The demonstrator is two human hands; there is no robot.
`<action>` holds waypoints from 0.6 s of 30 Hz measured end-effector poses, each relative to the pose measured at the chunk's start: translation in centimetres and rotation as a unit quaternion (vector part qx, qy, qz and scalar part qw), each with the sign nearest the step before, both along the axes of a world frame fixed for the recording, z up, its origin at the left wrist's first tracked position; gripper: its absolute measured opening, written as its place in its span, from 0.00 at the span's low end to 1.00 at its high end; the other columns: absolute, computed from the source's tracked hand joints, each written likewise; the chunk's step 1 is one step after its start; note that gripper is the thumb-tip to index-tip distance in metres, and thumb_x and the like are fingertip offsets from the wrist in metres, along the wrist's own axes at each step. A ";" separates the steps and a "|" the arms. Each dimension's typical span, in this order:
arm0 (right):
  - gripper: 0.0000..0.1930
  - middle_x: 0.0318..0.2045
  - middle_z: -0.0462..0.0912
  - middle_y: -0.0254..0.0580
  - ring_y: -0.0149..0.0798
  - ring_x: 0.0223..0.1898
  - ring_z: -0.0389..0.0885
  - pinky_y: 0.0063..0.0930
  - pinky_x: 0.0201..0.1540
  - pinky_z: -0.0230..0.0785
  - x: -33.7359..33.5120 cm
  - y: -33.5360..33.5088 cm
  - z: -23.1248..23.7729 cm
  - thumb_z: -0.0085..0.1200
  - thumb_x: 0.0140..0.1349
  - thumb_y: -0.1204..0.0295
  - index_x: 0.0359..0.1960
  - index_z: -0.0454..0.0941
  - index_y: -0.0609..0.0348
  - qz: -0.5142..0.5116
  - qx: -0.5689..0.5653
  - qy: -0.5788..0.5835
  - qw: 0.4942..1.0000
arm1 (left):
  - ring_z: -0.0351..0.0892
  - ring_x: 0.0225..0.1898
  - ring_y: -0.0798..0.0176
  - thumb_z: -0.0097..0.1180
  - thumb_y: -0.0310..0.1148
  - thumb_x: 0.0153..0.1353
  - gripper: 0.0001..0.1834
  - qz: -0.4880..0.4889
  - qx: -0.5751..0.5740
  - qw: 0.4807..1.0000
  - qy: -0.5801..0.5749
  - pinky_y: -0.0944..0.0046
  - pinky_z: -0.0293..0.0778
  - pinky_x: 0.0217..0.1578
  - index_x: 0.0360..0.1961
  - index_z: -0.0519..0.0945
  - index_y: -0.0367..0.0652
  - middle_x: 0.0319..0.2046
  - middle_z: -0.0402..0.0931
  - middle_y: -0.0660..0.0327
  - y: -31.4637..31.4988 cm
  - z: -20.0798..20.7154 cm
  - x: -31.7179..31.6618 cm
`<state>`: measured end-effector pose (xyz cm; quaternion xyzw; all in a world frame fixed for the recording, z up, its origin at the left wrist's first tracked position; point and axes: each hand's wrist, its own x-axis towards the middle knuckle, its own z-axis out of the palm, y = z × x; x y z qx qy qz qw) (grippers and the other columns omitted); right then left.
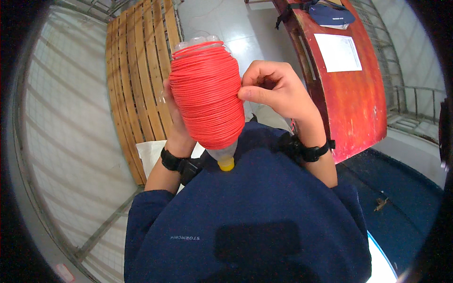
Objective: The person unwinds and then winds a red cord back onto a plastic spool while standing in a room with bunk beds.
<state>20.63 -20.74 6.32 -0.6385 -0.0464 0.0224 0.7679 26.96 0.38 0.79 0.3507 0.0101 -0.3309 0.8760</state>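
A clear plastic bottle [222, 153] with a yellow cap [226, 164] is held up in front of my chest, its cap end tilted toward me. Red cord [205, 94] is wound round most of it in many tight rows, leaving only the ridged base and the neck bare. My left hand [175, 115] grips the bottle from the left, with most of its fingers hidden behind the cord. On the right side, my right hand [273, 87] has thumb and forefinger pinched together against the edge of the winding, at the cord.
To the left stands a slatted wooden bench [141, 61]. A worn red table [354, 104] is on the right, bearing a white sheet of paper [337, 52] and a dark blue bag [330, 15]. Metal railings [415, 101] run along the far right.
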 end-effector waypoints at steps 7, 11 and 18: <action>0.10 0.24 0.80 0.30 0.22 0.29 0.77 0.19 0.33 0.71 -0.6 -1.3 -0.3 0.65 0.59 0.71 0.27 0.77 0.61 0.039 0.009 0.026 0.999 | 0.75 0.57 0.53 0.43 0.79 0.51 0.56 -0.045 -0.038 0.995 -0.083 0.53 0.75 0.56 0.65 0.64 0.40 0.58 0.71 0.51 -0.5 0.4 -0.7; 0.10 0.25 0.81 0.30 0.22 0.28 0.77 0.18 0.31 0.70 -0.9 -1.4 0.0 0.66 0.58 0.71 0.27 0.77 0.61 0.015 0.021 0.033 0.999 | 0.74 0.58 0.53 0.47 0.79 0.48 0.58 -0.028 0.071 0.996 -0.039 0.52 0.74 0.58 0.65 0.63 0.38 0.60 0.70 0.50 -1.1 1.7 -0.5; 0.09 0.24 0.80 0.30 0.21 0.27 0.76 0.17 0.30 0.67 -1.3 -2.1 -0.3 0.65 0.59 0.71 0.26 0.78 0.61 0.020 -0.049 0.059 0.997 | 0.73 0.59 0.53 0.53 0.75 0.49 0.57 -0.128 -0.013 0.986 -0.104 0.52 0.73 0.58 0.66 0.61 0.36 0.61 0.68 0.49 -0.9 0.7 -1.2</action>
